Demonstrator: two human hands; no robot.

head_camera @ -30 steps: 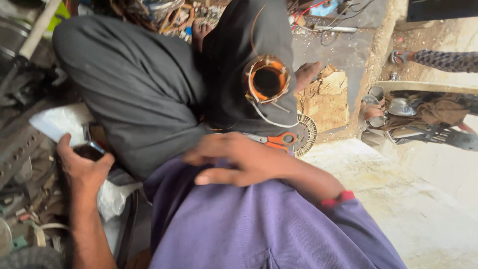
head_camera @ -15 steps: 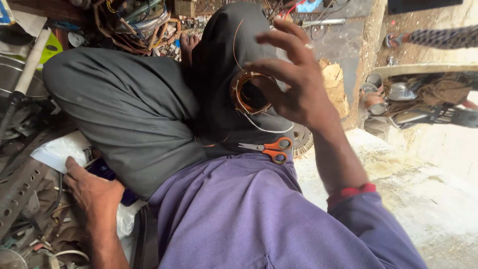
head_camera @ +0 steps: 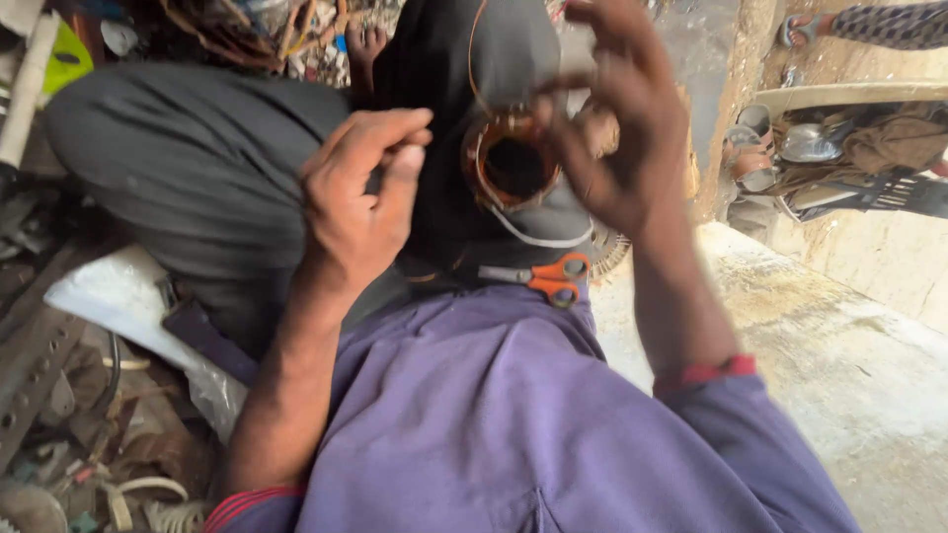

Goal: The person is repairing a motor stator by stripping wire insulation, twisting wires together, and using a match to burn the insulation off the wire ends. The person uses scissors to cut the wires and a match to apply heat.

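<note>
A copper coil [head_camera: 511, 163] lay on the knee, at about twelve o'clock from the purple shirt [head_camera: 513, 424]. The right hand [head_camera: 617, 128] was curled at its three o'clock edge, fingers half closed as if pinching a strand; whether wire was actually gripped could not be told. The left hand [head_camera: 360, 202] was raised at nine o'clock, loosely bent, nothing held. Scissors [head_camera: 543, 276] lay untouched at six o'clock. The winding was judged largely formed, with loose wire at the coil left to be dressed.
</note>
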